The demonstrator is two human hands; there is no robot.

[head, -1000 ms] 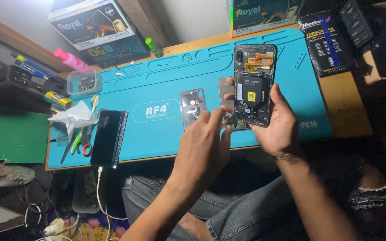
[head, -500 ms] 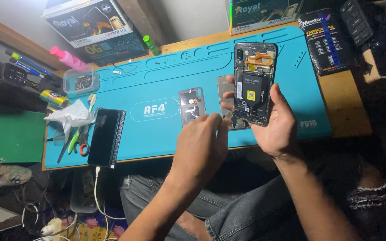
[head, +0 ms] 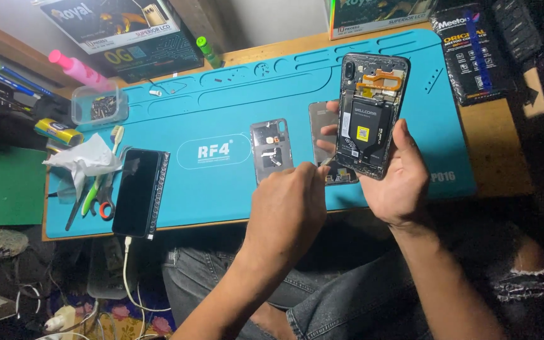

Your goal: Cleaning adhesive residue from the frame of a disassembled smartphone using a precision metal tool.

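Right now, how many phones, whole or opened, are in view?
2. An opened phone with its back off is in the right hand; a black phone lies screen up at the mat's left edge, cable attached. Loose panels aren't counted.

I see two boxes at the mat's back: black-grey one (head: 124,28) left, green-edged one (head: 379,12) right. Black-orange-blue packet (head: 470,50) far right. Dark-screened phone (head: 138,192) lies left.

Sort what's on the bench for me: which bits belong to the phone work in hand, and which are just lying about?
In hand:
right hand holding opened phone
left hand reaching at its lower edge
grey plate
dark panel
blue mat

Lying about:
black phone on cable
tissue
scissors
clear parts box
pink bottle
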